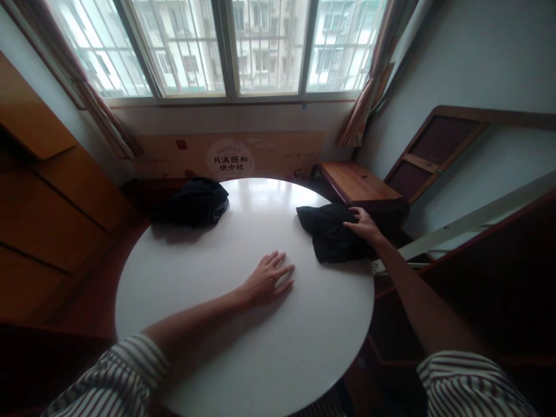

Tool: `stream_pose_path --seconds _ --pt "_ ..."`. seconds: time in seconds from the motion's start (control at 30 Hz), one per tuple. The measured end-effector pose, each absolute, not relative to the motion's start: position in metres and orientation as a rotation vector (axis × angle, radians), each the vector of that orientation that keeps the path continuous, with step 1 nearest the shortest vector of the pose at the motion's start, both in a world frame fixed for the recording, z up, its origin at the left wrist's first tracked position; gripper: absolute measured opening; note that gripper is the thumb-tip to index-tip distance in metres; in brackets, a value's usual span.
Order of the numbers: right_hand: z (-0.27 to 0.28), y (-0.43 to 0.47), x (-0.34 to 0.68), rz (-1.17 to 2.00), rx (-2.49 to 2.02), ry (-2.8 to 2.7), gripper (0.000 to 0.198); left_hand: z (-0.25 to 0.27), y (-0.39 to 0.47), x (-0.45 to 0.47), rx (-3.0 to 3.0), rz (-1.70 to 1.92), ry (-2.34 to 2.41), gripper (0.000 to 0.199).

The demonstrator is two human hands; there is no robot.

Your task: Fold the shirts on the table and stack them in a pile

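Note:
My left hand (270,274) lies near the middle of the white round table (208,324), fingers spread and holding nothing. At the table's right edge, a folded piece of black cloth (328,234) lies fairly flat, its corners pointing left. My right hand (365,225) is on the cloth's upper right part, its fingers bent against the fabric. Whether it is a garment I cannot tell from its shape. A bunched heap of black cloth (193,202) sits at the far left edge of the table, apart from both hands.
A wooden stool or low table (356,180) stands beyond the table at the right, near a leaning wooden frame (434,150). Orange-brown cabinets (47,202) line the left. A printed banner (174,153) lies along the wall below the barred window (264,46).

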State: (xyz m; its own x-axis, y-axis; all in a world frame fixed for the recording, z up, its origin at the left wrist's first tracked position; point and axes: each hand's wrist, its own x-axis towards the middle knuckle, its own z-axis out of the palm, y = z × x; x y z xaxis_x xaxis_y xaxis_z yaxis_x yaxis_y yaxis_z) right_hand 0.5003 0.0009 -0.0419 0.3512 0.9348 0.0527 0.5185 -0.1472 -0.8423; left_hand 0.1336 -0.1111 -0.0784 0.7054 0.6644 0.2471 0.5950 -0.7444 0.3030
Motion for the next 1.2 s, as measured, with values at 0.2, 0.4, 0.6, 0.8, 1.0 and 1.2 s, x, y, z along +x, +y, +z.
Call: stream_pose_path --seconds 0.2,0.4,0.6,0.8,1.0,1.2 --pt "-0.033 0.015 0.5 0.333 -2.063 -1.497 0.067 -0.078 -0.112 0.134 2.717 0.498 1.02 0.046" --pt "-0.043 0.025 0.452 -0.004 -2.154 -1.851 0.066 -0.076 -0.112 0.136 2.718 0.493 1.033 0.048" --pt "-0.068 0.032 0.436 0.016 -2.273 -1.975 0.072 -0.079 -0.113 0.138 2.73 0.501 1.025 0.048" --pt "-0.061 0.027 0.43 -0.014 -2.31 -1.972 0.069 -0.056 -0.075 0.116 2.622 0.72 1.196 0.032" --pt "-0.055 -0.009 0.37 -0.254 -1.691 -2.101 0.036 0.033 0.015 0.027 2.104 0.834 2.107 0.032" --pt "-0.072 -0.025 0.335 0.1 -1.601 -2.196 0.029 0.049 0.05 -0.004 1.99 0.846 2.251 0.033"
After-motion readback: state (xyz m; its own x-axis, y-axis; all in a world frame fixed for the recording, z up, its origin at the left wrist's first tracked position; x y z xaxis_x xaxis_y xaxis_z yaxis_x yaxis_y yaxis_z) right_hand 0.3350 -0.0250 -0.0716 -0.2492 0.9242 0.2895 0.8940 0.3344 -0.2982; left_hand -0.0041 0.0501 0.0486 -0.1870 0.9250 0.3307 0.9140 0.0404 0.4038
